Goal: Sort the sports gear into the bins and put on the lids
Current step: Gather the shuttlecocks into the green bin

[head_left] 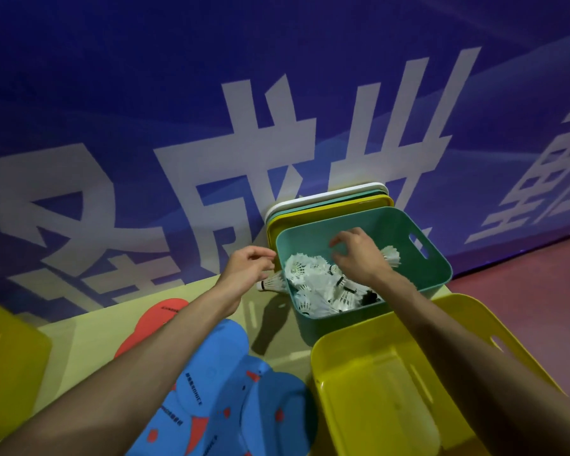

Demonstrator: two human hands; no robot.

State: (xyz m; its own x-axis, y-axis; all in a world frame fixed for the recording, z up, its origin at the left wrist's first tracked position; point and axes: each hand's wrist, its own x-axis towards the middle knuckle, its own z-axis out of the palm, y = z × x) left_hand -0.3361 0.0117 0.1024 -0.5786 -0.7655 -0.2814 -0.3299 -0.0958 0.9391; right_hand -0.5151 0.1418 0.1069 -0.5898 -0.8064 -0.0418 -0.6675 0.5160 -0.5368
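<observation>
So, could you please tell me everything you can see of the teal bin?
The teal bin is a rectangular, plastic-looking tub with rounded corners, flared walls and a slot handle in one end. It stands upright, lidless, by the blue wall, partly filled with white shuttlecocks. Lids lean behind it; a yellow bin sits close in front. The right hand hovers over it, the left hand beside its left rim.

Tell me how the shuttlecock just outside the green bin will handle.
The shuttlecock looks very light: thin white skirt, small cork tip. That skirt probably crushes easily, so pinch gently near the cork. Pushed, its cone shape would likely roll it in a curve rather than slide straight.
</observation>
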